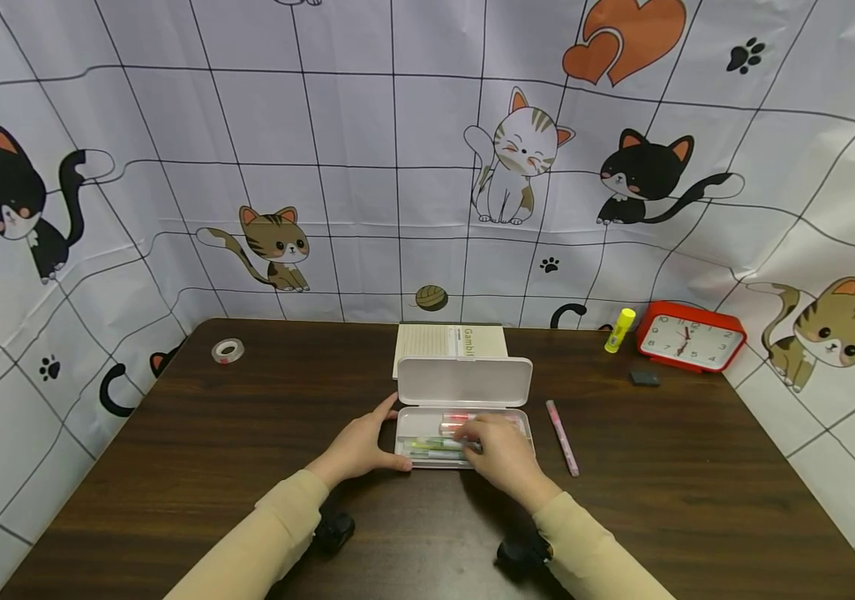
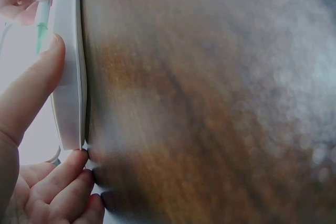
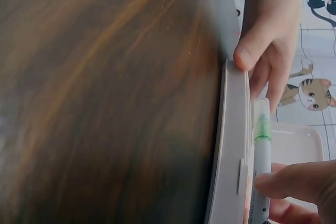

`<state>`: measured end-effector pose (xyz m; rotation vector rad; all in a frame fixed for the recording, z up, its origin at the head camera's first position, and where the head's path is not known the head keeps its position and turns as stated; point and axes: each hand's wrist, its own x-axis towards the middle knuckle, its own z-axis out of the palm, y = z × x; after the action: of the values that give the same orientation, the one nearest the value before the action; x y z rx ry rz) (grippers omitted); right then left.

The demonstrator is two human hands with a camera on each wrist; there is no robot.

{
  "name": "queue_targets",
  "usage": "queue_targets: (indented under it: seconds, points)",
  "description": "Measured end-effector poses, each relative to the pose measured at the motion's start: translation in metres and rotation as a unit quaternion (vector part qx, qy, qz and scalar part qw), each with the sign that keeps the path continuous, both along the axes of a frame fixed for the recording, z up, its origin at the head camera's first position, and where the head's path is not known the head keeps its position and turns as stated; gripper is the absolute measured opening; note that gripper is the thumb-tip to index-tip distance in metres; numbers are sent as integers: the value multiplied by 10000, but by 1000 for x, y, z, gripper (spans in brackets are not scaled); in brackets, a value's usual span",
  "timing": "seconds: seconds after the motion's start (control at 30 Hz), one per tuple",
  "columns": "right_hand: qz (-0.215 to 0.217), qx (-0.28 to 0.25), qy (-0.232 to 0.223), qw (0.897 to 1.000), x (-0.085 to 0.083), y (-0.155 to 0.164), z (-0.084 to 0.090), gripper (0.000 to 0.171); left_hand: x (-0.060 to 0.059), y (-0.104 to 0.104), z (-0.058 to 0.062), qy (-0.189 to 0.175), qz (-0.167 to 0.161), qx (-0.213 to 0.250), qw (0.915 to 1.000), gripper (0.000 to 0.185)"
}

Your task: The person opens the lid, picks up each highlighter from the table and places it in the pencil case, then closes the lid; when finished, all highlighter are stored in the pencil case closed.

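A white plastic pencil case (image 1: 465,380) lies with its lid raised at the back, in the middle of the head view. Along its left end and front corner, my left hand (image 1: 356,448) steadies it, thumb at the front rim and fingers by the end wall. My right hand (image 1: 504,460) is over the tray and pinches a white marker with a clear, green-tinted cap (image 3: 262,129) between thumb and fingers. The right wrist view shows this marker lengthwise, just above the case's front rim. Red-and-white pens (image 1: 452,423) lie in the tray, partly hidden by the right hand.
A pink pen (image 1: 562,437) lies right of the case. Behind it is a cream notebook (image 1: 435,342). A tape roll (image 1: 228,351) sits back left; a yellow glue stick or marker (image 1: 620,330), a red clock (image 1: 692,336) and a dark eraser-like block (image 1: 645,378) are back right.
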<state>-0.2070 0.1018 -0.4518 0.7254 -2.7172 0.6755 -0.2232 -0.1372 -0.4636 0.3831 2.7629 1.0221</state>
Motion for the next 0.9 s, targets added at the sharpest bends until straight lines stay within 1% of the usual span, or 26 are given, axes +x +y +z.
queue_targets:
  seconds: [0.37,0.57,0.7,0.9]
  points:
    - [183,-33,55,9998,-1,-14,2,11,0,0,0,88,-14,26,10000,111]
    - [226,-297,20,9993,-2,-11,1,12,0,0,-3,103,-39,46,9999,112]
    - [154,-357,-2,9992,-2,-5,2,11,0,0,-3,83,-18,-14,10000,112]
    - [-41,-252,180,9995,-1,5,6,10,0,0,-1,38,-5,11,10000,112]
